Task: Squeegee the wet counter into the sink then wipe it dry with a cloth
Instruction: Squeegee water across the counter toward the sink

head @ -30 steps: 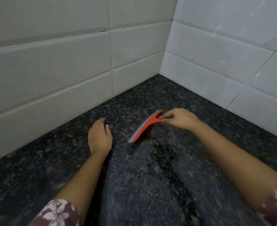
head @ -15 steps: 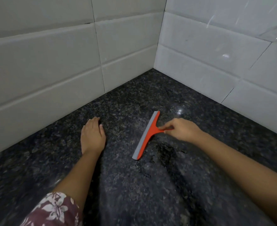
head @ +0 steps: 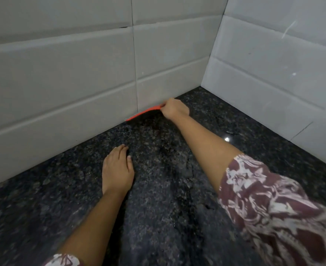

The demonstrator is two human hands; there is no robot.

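My right hand (head: 174,110) grips the handle of an orange squeegee (head: 143,113), whose blade lies along the foot of the left tiled wall, touching the dark speckled granite counter (head: 158,217). My arm stretches far forward to reach it. My left hand (head: 118,169) rests flat on the counter, palm down, fingers together, nearer to me and left of the wet streak. A darker wet patch (head: 164,150) runs from the squeegee back toward me. No sink or cloth is in view.
White tiled walls (head: 81,77) meet in a corner (head: 206,85) at the back right and close off the counter on two sides. A small glint of light (head: 227,139) shines on the wet stone at right.
My right hand has pushed the squeegee away from mid-counter to the base of the left wall. The left hand stays planted on the counter. The view has swung right.
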